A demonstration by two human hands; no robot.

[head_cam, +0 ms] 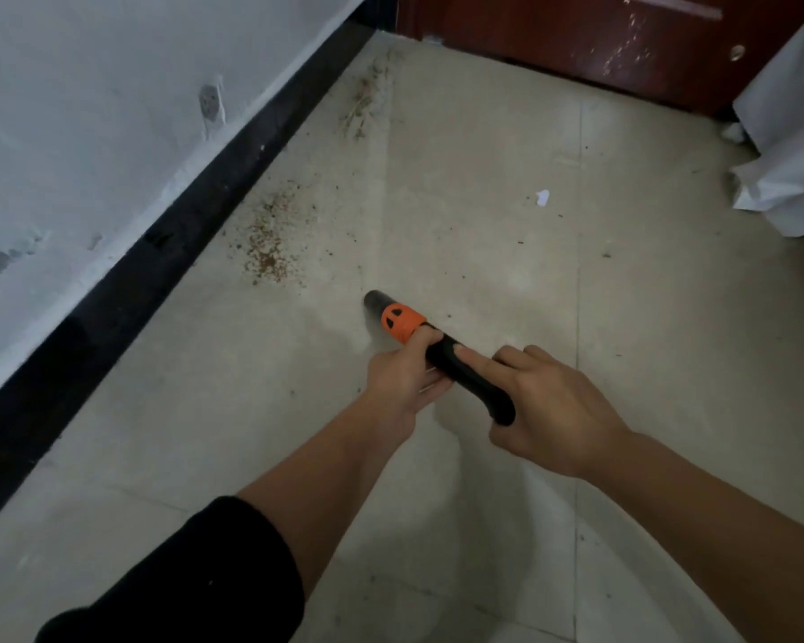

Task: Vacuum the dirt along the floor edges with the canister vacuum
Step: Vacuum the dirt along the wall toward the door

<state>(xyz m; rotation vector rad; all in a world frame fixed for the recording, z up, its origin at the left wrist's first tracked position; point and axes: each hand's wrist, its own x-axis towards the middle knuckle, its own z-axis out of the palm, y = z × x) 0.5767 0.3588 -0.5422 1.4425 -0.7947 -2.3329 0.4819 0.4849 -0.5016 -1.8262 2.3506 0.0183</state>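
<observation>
The vacuum's black handle (465,375) with an orange collar (402,323) and a dark open nozzle end (376,301) points up-left over the beige floor. My left hand (402,380) grips the handle just behind the orange collar. My right hand (548,406) holds the rear of the handle, index finger laid along its top. A patch of brown crumbs (268,243) lies on the floor beside the black baseboard (168,239), a short way ahead and left of the nozzle. A second streak of dirt (365,97) lies farther along the same edge. The canister is out of view.
A white wall (89,109) with a socket (209,103) runs along the left. A dark red door (576,34) closes the far end. White cloth (790,146) hangs to the floor at the right. A white scrap (542,197) lies mid-floor.
</observation>
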